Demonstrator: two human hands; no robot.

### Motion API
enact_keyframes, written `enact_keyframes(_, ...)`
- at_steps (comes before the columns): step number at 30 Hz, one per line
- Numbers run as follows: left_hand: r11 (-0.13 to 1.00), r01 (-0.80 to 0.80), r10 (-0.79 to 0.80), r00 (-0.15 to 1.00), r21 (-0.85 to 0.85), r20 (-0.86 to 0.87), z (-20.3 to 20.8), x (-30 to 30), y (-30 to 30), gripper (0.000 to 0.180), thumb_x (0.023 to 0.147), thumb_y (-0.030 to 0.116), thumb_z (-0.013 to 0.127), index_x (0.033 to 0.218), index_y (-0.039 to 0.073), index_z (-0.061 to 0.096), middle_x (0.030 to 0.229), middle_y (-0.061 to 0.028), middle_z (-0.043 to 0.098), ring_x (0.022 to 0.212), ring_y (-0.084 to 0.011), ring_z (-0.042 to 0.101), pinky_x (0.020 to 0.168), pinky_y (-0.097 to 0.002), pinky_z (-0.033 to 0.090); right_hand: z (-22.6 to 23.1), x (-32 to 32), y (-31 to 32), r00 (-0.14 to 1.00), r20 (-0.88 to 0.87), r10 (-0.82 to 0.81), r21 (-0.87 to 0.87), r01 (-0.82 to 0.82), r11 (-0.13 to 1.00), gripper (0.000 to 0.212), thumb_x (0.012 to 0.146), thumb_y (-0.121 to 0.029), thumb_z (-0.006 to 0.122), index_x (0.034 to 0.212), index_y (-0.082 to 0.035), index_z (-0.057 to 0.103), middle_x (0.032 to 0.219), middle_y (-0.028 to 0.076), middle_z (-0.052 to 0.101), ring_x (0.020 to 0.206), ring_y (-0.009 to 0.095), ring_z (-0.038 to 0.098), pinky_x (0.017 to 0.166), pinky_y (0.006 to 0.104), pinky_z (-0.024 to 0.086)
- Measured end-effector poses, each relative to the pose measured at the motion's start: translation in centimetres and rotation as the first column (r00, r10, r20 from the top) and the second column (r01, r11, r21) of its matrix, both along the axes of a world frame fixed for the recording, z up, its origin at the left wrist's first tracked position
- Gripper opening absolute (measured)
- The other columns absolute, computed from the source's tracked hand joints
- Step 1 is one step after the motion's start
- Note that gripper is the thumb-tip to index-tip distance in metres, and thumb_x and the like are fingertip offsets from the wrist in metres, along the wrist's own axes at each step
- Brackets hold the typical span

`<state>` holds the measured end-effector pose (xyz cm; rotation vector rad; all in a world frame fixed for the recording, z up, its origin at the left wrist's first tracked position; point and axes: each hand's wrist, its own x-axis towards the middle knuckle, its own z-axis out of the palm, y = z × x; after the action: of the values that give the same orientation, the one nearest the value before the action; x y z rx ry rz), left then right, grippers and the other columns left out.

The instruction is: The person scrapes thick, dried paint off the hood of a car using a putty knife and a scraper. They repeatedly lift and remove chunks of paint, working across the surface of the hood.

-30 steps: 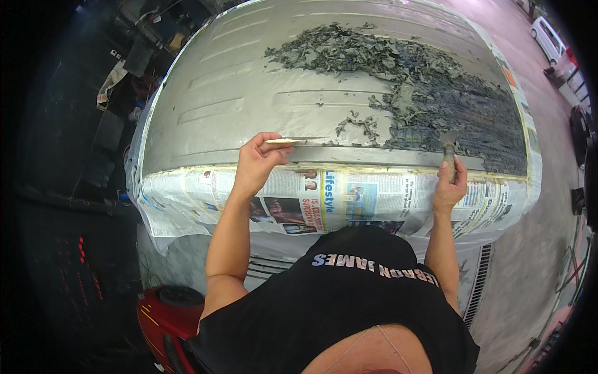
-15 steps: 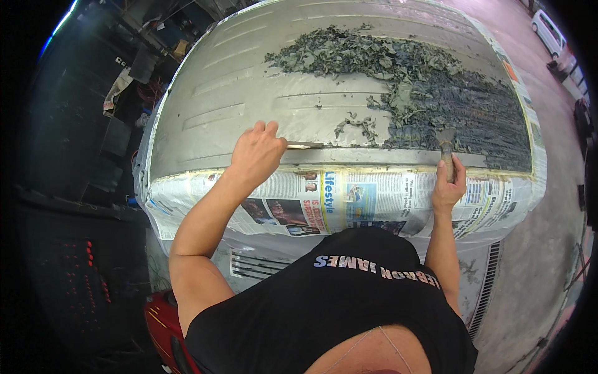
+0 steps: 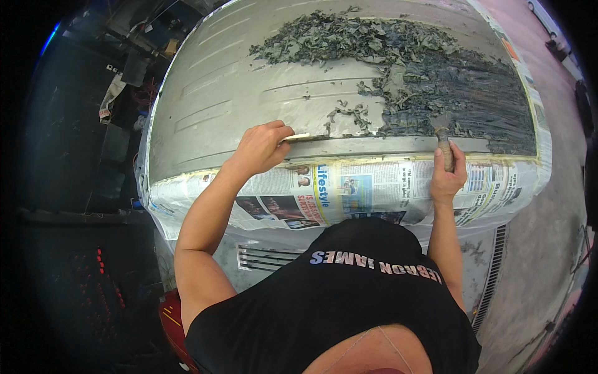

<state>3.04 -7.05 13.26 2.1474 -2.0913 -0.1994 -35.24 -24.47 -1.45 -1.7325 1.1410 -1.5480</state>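
Possible scratch on the panel point(image 3: 208, 134)
Your left hand point(image 3: 260, 147) grasps a thin tool point(image 3: 301, 136), your right hand point(image 3: 448, 179) a scraper point(image 3: 444, 149), both at the panel's near edge; too steep pressing may gouge.

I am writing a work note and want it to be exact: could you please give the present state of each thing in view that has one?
Panel: mostly bare on the left, dark-covered on the right
Dark flakes: crumpled, heaped
Newspaper: draped along the panel's near edge
Left hand: closed on the pale tool
Pale tool: held, blade pointing right
Right hand: closed on the scraper
Scraper: held, blade pointing away
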Motion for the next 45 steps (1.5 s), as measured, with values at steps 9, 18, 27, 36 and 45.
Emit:
enact_keyframes(9,0.993,0.101,-0.105,0.993,-0.069,-0.058,0.4,-1.6,-0.8,0.019,0.082,0.012,0.064,0.095,0.006,0.076,0.09,-0.0092,0.07,0.086,-0.0327,0.07,0.073,-0.0464,0.056,0.1,0.0,-0.1,0.999,-0.036,-0.008,-0.024,0.008,1.0,0.032,0.092,-0.007,0.077,0.121,0.004,0.067,0.106,0.016,0.072,0.093,0.022,0.069,0.086,0.033,0.055)
enact_keyframes(18,0.991,0.134,-0.133,0.99,-0.016,0.034,-0.6,-2.0,-2.0,0.012,0.084,0.019,0.073,0.089,0.008,0.075,0.082,-0.0067,0.066,0.08,-0.0292,0.068,0.068,-0.0446,0.055,-0.1,-0.1,-0.2,0.999,-0.037,-0.003,-0.021,0.002,1.0,0.033,0.092,-0.007,0.077,0.121,0.005,0.067,0.107,0.016,0.071,0.093,0.024,0.068,0.086,0.0336,0.054)
enact_keyframes(27,0.974,0.226,-0.227,0.971,0.02,0.08,-0.6,-1.5,-3.2,0.008,0.084,0.016,0.075,0.087,0.008,0.075,0.079,-0.0074,0.066,0.079,-0.0294,0.068,0.065,-0.0437,0.054,-0.3,-0.3,-0.3,0.999,-0.045,-0.01,-0.007,0.009,1.0,0.033,0.092,-0.007,0.077,0.121,0.005,0.067,0.105,0.015,0.07,0.091,0.023,0.067,0.084,0.0335,0.054)
enact_keyframes(36,0.914,0.405,-0.395,0.894,-0.007,0.211,-1.8,-2.5,-8.1,0.008,0.084,0.014,0.068,0.077,0.008,0.066,0.083,-0.0053,0.067,0.083,-0.0269,0.069,0.067,-0.0425,0.057,0.1,-0.1,-0.1,1.0,-0.002,-0.007,-0.001,0.007,1.0,0.034,0.091,-0.006,0.077,0.122,0.005,0.067,0.103,0.014,0.069,0.09,0.022,0.066,0.084,0.0321,0.053)
enact_keyframes(45,0.917,0.369,-0.323,0.91,-0.151,0.259,-0.8,-6.0,-9.4,0.013,0.077,0.014,0.075,0.086,0.011,0.067,0.085,-0.0024,0.062,0.085,-0.0235,0.065,0.062,-0.0404,0.055,0.4,-0.1,-0.5,1.0,-0.031,-0.006,-0.101,0.003,0.995,0.034,0.09,-0.005,0.077,0.121,0.004,0.067,0.101,0.015,0.069,0.088,0.024,0.066,0.082,0.034,0.054)
